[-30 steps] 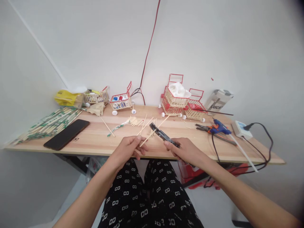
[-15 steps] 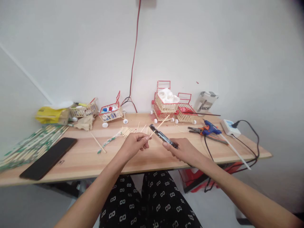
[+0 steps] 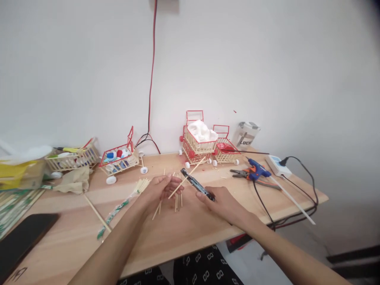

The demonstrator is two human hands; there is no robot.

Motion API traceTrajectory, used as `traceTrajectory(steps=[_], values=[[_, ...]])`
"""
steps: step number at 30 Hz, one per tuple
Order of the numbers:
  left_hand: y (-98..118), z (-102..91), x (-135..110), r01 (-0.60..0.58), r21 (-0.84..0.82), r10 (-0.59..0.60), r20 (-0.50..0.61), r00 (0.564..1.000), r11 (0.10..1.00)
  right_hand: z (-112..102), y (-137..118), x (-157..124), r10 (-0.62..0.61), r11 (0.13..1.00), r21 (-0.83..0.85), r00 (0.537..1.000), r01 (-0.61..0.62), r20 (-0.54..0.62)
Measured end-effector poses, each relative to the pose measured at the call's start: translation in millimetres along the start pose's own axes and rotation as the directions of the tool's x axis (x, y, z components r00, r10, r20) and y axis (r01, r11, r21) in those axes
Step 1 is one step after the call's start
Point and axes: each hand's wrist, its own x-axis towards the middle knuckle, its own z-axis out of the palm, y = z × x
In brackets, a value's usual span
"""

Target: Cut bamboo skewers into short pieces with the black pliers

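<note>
My right hand [image 3: 218, 202] is wrapped around a slim dark metal hand tool [image 3: 197, 185], its head pointing up and left. A thin wooden stick [image 3: 194, 167] slants across the tool near that head. Just left of it, my left hand [image 3: 166, 187] has its fingers curled but apart; the stick's lower end passes in front of the fingertips, with no thumb visibly on it. Short cut sticks [image 3: 177, 202] lie on the table below and behind my left hand, and a pile of them [image 3: 141, 185] shows beside its wrist.
Small stick-built shopping carts [image 3: 118, 163] stand along the wall, two stacked with white tissue [image 3: 202, 131] on top. To the right are a blue glue gun [image 3: 258, 170], pliers [image 3: 240, 173] and a power strip [image 3: 279, 165]. A phone [image 3: 29, 241] and wrapped sticks [image 3: 18, 208] lie left.
The view has shifted closer to the table and to the right. My left fingers have loosened from their pinch on the stick, whose lower end now shows. The right hand keeps the tool.
</note>
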Motion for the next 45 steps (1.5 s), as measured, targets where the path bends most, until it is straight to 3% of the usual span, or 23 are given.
traceTrajectory(steps=[5, 9, 13, 19, 25, 38, 45], values=[[-0.8, -7.2, -6.4, 0.028, 0.111, -0.03, 0.02, 0.999, 0.993, 6.4, -0.3, 5.0, 0.02, 0.999, 0.038, 1.0, -0.021, 0.021], [-4.1, -8.7, -5.4, -0.017, 0.271, 0.036, -0.068, 0.997, 0.962, 7.3, -8.3, 10.3, -0.013, 0.997, 0.071, 0.999, 0.01, 0.051], [-6.5, -9.5, -3.2, -0.028, 0.318, 0.064, -0.104, 0.993, 0.948, 5.7, -12.9, 13.2, -0.006, 0.997, 0.082, 0.996, -0.001, 0.086], [0.7, -7.4, -6.5, -0.001, 0.301, 0.043, -0.133, 0.99, 0.954, 0.6, -12.5, 12.5, 0.057, 0.973, 0.204, 0.974, -0.103, 0.219], [5.7, -4.0, -8.2, 0.015, 0.317, 0.034, -0.148, 0.988, 0.948, -0.5, -10.9, 12.0, 0.053, 0.946, 0.299, 0.968, -0.128, 0.245], [4.2, -4.5, -7.3, 0.037, 0.319, 0.018, -0.169, 0.985, 0.947, 7.5, -9.3, 15.3, 0.029, 0.977, 0.202, 0.984, -0.065, 0.178], [6.9, -5.5, -11.1, 0.038, 0.218, -0.025, -0.061, 0.998, 0.975, 8.2, -7.6, 17.3, 0.003, 0.994, 0.104, 0.99, -0.018, 0.138]])
